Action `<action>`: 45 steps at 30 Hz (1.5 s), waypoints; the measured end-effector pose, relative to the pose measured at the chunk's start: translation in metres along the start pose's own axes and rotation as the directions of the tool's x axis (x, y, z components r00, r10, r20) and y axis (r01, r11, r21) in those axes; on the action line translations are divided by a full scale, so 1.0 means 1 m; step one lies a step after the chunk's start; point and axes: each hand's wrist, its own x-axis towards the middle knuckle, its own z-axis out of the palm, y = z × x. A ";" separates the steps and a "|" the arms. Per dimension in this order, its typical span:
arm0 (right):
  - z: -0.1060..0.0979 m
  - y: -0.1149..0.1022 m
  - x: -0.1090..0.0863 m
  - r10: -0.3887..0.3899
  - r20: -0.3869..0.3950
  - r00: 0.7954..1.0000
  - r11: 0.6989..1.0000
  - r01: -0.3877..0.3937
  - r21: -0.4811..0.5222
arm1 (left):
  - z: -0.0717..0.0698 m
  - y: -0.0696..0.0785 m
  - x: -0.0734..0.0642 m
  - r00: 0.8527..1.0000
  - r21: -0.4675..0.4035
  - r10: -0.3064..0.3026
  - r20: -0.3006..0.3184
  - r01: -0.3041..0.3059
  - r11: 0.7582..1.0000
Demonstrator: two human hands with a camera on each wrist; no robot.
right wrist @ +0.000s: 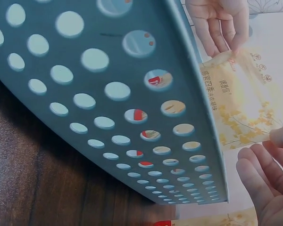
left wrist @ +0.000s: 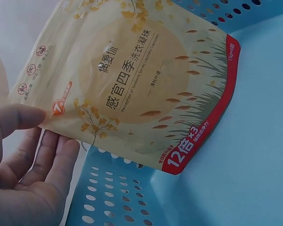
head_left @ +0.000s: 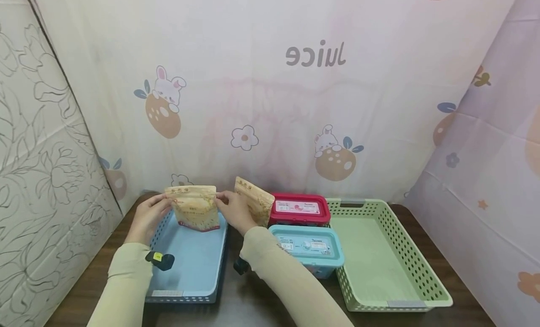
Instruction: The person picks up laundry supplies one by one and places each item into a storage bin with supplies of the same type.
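Observation:
A yellow laundry-capsule pouch with a red bottom band is held upright over the blue basket. My left hand pinches its left edge between thumb and fingers; the left wrist view shows the thumb on the printed front of the pouch. At the opposite edge, near the top, my right hand pinches the pouch between thumb and index finger. In the right wrist view the right hand has its other fingers curled loosely beneath. A second yellow pouch stands tilted behind the right hand, partly hidden by it.
Right of the hands, a red lidded box stands behind a light-blue lidded box. A green perforated basket is farther right. The dark wooden table ends at a printed curtain at the back.

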 end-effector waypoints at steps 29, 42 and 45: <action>-0.004 -0.011 -0.004 0.044 0.118 0.992 0.998 -0.048 0.036 | -0.007 0.002 -0.004 0.999 0.062 -0.022 0.047 0.019 0.998; -0.011 -0.015 -0.010 0.064 0.179 0.982 0.997 -0.072 0.040 | -0.009 0.005 -0.008 0.998 0.045 -0.012 0.058 0.009 0.999; -0.014 -0.017 -0.014 0.100 0.193 0.976 0.989 -0.119 0.089 | -0.009 0.005 -0.010 0.998 0.040 -0.011 0.060 0.009 0.999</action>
